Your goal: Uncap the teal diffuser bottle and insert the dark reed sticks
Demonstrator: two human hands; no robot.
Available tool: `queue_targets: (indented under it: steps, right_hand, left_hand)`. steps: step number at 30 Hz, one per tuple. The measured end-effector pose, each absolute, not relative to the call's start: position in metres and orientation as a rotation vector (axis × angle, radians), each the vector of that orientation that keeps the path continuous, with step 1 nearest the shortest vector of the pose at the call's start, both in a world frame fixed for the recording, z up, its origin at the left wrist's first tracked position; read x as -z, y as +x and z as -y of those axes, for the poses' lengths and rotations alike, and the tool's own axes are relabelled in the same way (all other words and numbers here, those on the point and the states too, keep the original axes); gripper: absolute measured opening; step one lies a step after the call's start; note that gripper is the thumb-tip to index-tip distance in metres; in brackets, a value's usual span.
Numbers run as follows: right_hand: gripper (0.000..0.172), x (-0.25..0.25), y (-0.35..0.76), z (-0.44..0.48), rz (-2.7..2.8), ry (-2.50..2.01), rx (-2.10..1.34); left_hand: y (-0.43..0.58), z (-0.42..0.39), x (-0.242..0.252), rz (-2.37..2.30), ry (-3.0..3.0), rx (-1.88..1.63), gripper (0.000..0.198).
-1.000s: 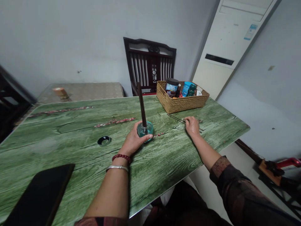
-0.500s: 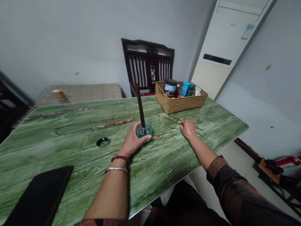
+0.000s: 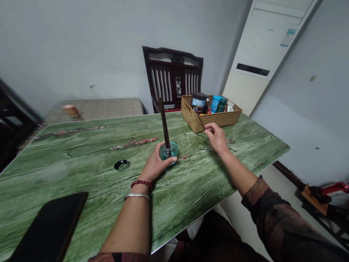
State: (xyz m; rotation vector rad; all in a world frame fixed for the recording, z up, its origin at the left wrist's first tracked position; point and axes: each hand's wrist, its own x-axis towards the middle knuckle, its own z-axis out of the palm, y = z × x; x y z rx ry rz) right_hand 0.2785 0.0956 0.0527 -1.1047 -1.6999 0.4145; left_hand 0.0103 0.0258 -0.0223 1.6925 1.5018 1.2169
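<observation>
Gripping the teal glass bottle [image 3: 168, 151], the left hand [image 3: 155, 163] curls its fingers [image 3: 167, 159] around the rounded body, dark rod [image 3: 164, 123] upright, on the green wood-grain counter [image 3: 81, 174]; the right hand [image 3: 216, 137] pinches a thin dark stick [image 3: 202, 124] beside the woven wicker basket [image 3: 220, 121].

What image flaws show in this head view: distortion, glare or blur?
In the head view, the wide lens bows the edges of the green wood-grain tabletop and tilts the floor-standing air conditioner; a soft pale sheen lies on the table's left side; light is dim and even, with faint shadows; the right hand and thin stick show no clear motion blur.
</observation>
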Motion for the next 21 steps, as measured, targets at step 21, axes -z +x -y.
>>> queue_targets:
  steps: [21]
  right_hand:
    - [0.013,-0.094,0.165,-0.081,1.609,-0.569,-0.753]
  left_hand:
    - [0.012,-0.025,0.02,-1.484,1.712,-1.279,0.073]
